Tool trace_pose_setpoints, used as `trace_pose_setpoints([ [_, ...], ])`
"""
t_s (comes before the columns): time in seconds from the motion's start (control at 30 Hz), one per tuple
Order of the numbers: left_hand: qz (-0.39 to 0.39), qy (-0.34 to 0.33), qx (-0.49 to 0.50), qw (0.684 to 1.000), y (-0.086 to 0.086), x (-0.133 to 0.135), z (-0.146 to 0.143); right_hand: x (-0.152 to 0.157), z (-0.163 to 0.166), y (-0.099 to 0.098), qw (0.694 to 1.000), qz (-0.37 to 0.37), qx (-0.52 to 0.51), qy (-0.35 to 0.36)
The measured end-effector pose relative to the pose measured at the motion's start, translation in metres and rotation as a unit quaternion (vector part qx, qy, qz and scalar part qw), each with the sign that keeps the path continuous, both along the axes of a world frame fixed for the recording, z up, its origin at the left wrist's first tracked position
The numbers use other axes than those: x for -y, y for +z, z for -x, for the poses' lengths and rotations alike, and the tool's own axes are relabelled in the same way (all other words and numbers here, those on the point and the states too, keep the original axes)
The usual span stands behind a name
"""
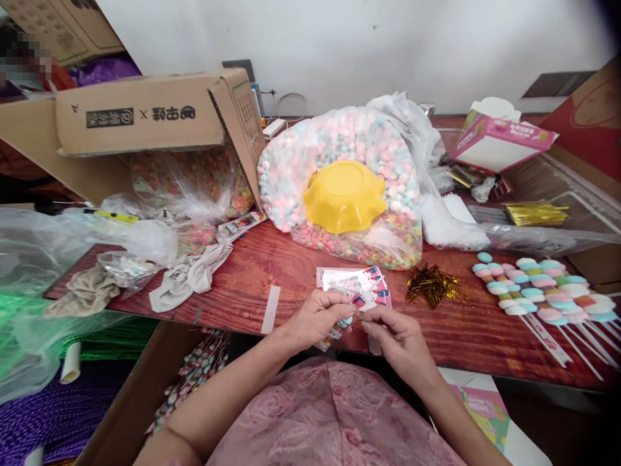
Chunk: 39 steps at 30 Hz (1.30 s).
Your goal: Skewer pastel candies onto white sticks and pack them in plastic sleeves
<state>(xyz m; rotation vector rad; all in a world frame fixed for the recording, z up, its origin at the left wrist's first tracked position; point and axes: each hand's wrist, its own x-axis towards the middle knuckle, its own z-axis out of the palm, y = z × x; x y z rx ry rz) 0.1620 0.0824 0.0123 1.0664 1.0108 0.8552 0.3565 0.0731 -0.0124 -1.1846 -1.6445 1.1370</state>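
My left hand is closed round a small clear candy bag with pale blue contents, held at the table's front edge. Thumb and fingers of my right hand pinch close to the bag's gathered top. What exactly sits between those right fingertips is too small to make out. Just beyond both hands lies a stack of flat printed bags with pink and blue patterns. To the right of them is a loose pile of gold twist ties.
Behind the hands, a yellow bowl rests upside down on a big bag of pastel candies. Marshmallow skewers lie at right, near a clear bin. At left stand an opened cardboard box and a grey cloth.
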Motion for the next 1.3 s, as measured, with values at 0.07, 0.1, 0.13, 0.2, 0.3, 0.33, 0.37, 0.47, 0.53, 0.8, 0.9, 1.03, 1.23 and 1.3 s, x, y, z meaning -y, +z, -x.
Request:
trace_pose_setpoints([
  [0.07, -0.061, 0.023, -0.057, 0.996, -0.003, -0.003, 0.002, 0.002, -0.005, 0.005, 0.991, -0.106, 0.043, -0.063],
  [0.1, -0.087, 0.038, -0.083, 0.992, -0.004, -0.004, 0.001, 0.003, -0.005, 0.009, 0.982, -0.154, 0.044, -0.097],
  [0.13, -0.110, 0.047, -0.103, 0.987, -0.005, -0.006, 0.000, 0.003, -0.003, 0.012, 0.973, -0.195, 0.041, -0.115],
  [0.2, -0.150, 0.047, -0.113, 0.981, -0.006, -0.009, -0.005, 0.002, 0.006, 0.017, 0.961, -0.256, 0.045, -0.095],
  [0.3, -0.169, 0.044, -0.079, 0.981, -0.003, -0.011, -0.012, -0.007, 0.025, 0.018, 0.957, -0.282, 0.056, -0.027],
  [0.33, -0.163, 0.047, -0.073, 0.983, -0.002, -0.011, -0.012, -0.010, 0.030, 0.016, 0.960, -0.275, 0.054, -0.019],
  [0.37, -0.153, 0.048, -0.072, 0.984, 0.000, -0.011, -0.012, -0.013, 0.033, 0.014, 0.963, -0.263, 0.048, -0.015],
  [0.47, -0.142, 0.026, -0.083, 0.986, 0.003, -0.008, -0.008, -0.020, 0.036, 0.007, 0.975, -0.222, 0.021, -0.026],
  [0.53, -0.156, 0.019, -0.095, 0.983, 0.002, -0.006, -0.006, -0.022, 0.037, 0.004, 0.980, -0.195, 0.002, -0.052],
  [0.8, -0.176, 0.061, -0.106, 0.977, -0.005, -0.005, -0.004, -0.009, 0.038, -0.004, 0.978, -0.179, -0.001, -0.103],
  [0.9, -0.214, 0.035, -0.133, 0.967, 0.000, -0.004, -0.002, -0.011, 0.032, -0.015, 0.993, -0.054, -0.085, -0.063],
  [1.03, -0.292, -0.035, -0.198, 0.935, 0.002, -0.006, 0.000, -0.024, 0.017, -0.017, 0.991, 0.040, -0.104, 0.069],
  [1.23, -0.002, -0.228, -0.040, 0.973, 0.005, -0.009, 0.009, -0.021, -0.004, 0.019, 0.912, -0.302, 0.139, 0.241],
  [1.3, 0.135, -0.308, 0.036, 0.941, 0.008, -0.008, 0.012, -0.014, -0.006, 0.033, 0.827, -0.452, 0.172, 0.285],
])
